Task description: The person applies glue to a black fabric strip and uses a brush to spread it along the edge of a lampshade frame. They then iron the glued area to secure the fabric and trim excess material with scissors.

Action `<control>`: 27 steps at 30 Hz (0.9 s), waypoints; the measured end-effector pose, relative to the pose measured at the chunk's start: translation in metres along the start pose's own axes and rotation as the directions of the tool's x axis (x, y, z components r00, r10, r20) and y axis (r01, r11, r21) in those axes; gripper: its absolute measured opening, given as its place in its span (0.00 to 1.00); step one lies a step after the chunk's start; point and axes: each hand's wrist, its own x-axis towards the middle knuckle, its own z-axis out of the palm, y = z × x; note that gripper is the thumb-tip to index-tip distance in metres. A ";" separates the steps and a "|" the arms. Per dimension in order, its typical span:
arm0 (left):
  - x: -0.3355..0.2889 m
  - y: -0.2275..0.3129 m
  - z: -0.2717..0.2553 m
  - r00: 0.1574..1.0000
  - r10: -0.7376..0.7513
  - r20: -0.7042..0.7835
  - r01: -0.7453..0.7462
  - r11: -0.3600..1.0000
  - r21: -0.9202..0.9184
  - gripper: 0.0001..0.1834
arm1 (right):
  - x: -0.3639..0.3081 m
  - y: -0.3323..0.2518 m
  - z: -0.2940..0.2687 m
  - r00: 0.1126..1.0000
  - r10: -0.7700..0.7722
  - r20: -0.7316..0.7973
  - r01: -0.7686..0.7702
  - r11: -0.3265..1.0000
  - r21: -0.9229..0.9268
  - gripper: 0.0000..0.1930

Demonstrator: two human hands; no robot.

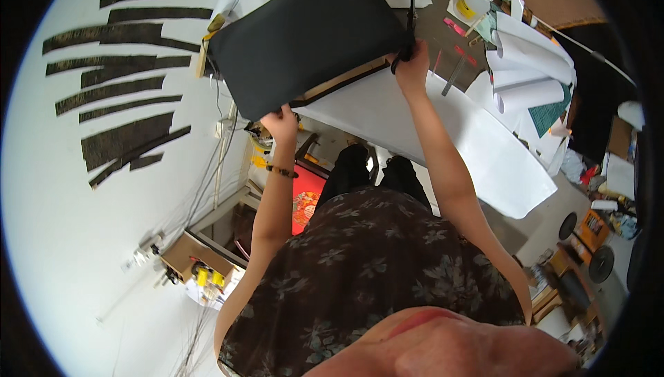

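Observation:
A large dark grey-black panel (311, 38) with rounded corners, smooth like leather or fabric, lies over the table at a slant. My left hand (280, 125) pinches its near left corner, thumb on top and the other fingers hidden beneath. At its right corner my right hand (413, 66) is closed round the black handles of a pair of scissors (411, 24), whose blades point away from me. Whether those fingers also touch the panel is hidden. Under the panel's near edge a tan strip with a dark border shows.
White paper (470, 149) covers the near right tabletop. Farther right lie white rolls (529, 59), a green cutting mat (551, 109), a metal ruler (454, 75) and a clear bottle (474, 3). Dark strips (128, 142) hang on the left wall. A red patterned sheet (306, 197) lies below my left wrist.

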 end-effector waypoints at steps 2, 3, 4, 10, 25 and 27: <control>-0.007 -0.005 -0.006 0.992 -0.072 0.108 0.078 0.996 -0.047 0.14 | -0.011 0.002 -0.009 0.998 0.063 -0.007 -0.063 0.998 -0.020 0.19; -0.005 0.003 -0.009 0.986 -0.062 0.154 0.061 0.998 0.011 0.14 | -0.019 0.003 -0.014 0.995 0.101 -0.022 -0.101 0.995 -0.009 0.18; -0.006 0.009 -0.015 0.979 -0.054 0.194 0.042 0.997 0.068 0.15 | -0.029 0.001 -0.018 0.990 0.136 -0.031 -0.136 0.991 0.003 0.16; 0.000 -0.026 -0.037 0.902 0.276 0.331 -0.348 0.920 0.182 0.12 | -0.093 -0.026 -0.036 0.963 0.212 -0.169 -0.154 0.940 0.306 0.21; 0.012 -0.077 0.013 0.844 0.524 0.119 -0.500 0.847 -0.181 0.15 | -0.197 0.021 -0.023 0.834 -0.330 -0.442 0.402 0.912 0.078 0.23; 0.028 -0.090 0.022 0.735 0.678 0.012 -0.652 0.712 -0.263 0.17 | -0.192 0.026 -0.005 0.764 -0.371 -0.528 0.506 0.852 0.132 0.22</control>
